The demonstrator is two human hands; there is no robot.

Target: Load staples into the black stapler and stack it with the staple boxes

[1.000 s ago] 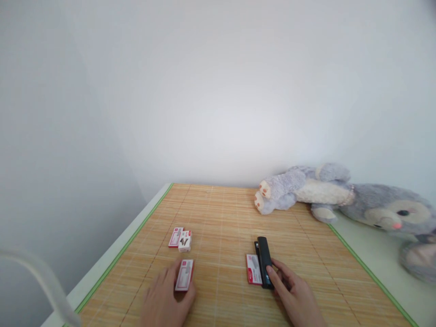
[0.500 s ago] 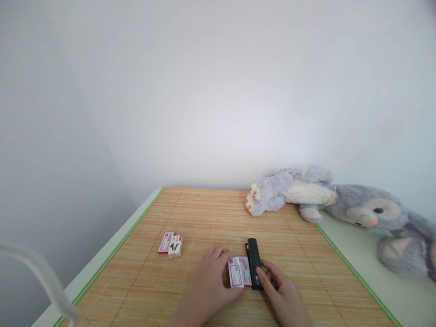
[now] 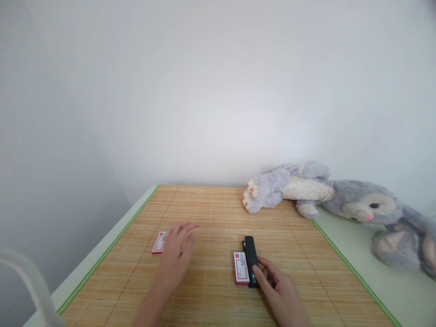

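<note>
My right hand grips the near end of a black stapler, which lies lengthwise on the bamboo mat, thumb on top. Against the stapler's left side lies a small white-and-red box with a printed label; whether a second one is under it I cannot tell. My left hand is open over the left part of the mat, fingers stretched out to the right. Just left of its fingers, another white-and-red box lies flat. The small box with a dark picture on it is hidden, probably by my left hand.
The bamboo mat with green edging covers the pale table. A grey plush toy lies along the back right, partly on the mat. A pale curved strip crosses the lower left corner. A white wall stands behind.
My left hand has let go of the white-and-red box beside the stapler and moved left to the other boxes. Only one label shows by the stapler now. My right hand still holds the stapler.
</note>
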